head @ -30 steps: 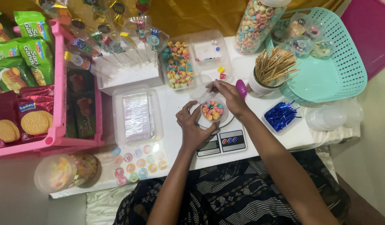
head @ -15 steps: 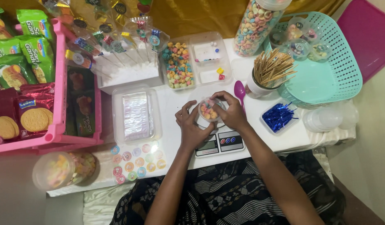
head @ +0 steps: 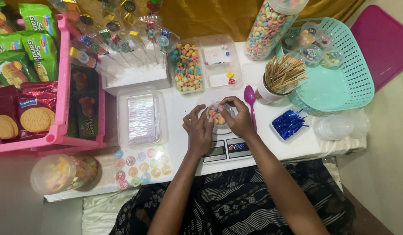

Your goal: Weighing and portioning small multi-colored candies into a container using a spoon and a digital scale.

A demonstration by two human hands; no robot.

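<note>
Both hands' fingers [head: 231, 114] clasp the small clear candy cup [head: 217, 115] between them; light, thin-walled, best gripped at the rim.

cup [head: 217, 115] sat on our scale [head: 227, 149], between our hands | spoon [head: 250, 98] just right of cup | stick holder [head: 277, 80] behind-right, basket [head: 341, 78] right of it | sweets tray [head: 187, 67] behind cup | sticker sheet [head: 141, 167] left of scale

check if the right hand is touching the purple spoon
Apart. The head view shows white table between the right hand and the purple spoon; the hand grips the candy cup.
</note>
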